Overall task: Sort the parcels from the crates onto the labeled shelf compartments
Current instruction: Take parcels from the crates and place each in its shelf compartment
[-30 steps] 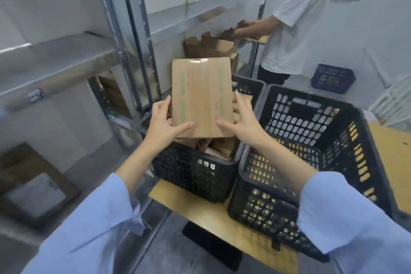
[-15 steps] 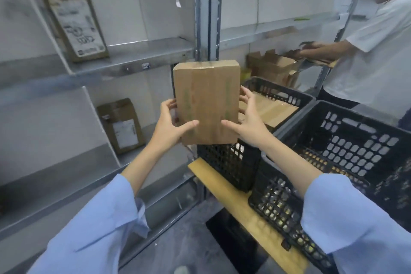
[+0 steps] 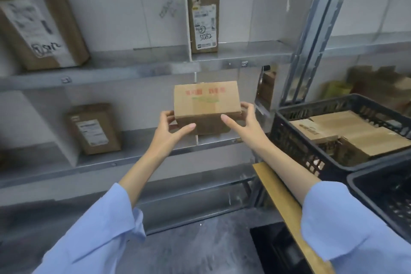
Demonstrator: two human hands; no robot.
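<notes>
1. Head view: you hold the parcel [image 3: 206,107] between both hands. Your left hand [image 3: 171,128] grips its lower left corner and your right hand [image 3: 242,121] its lower right, each with the thumb across the near face.
2. The parcel hangs level, printed top tilted towards you, just above the front edge of the middle shelf [image 3: 133,158]. It sits straight in front of the thin divider [image 3: 196,140] between two compartments. Whether it touches the shelf I cannot tell.
3. I judge this the placing step: the parcel is out of the crate [image 3: 289,122] but not yet set down.
4. Next you must choose a side, since the divider blocks a straight push. The shelf-edge tags [image 3: 66,79] are too blurred to read. The left compartment already has a labelled box [image 3: 95,129] near its far corner.
5. Slide the parcel sideways clear of the divider, set it in past the front edge, then let go.
6. More parcels wait in the crate at your right.
</notes>
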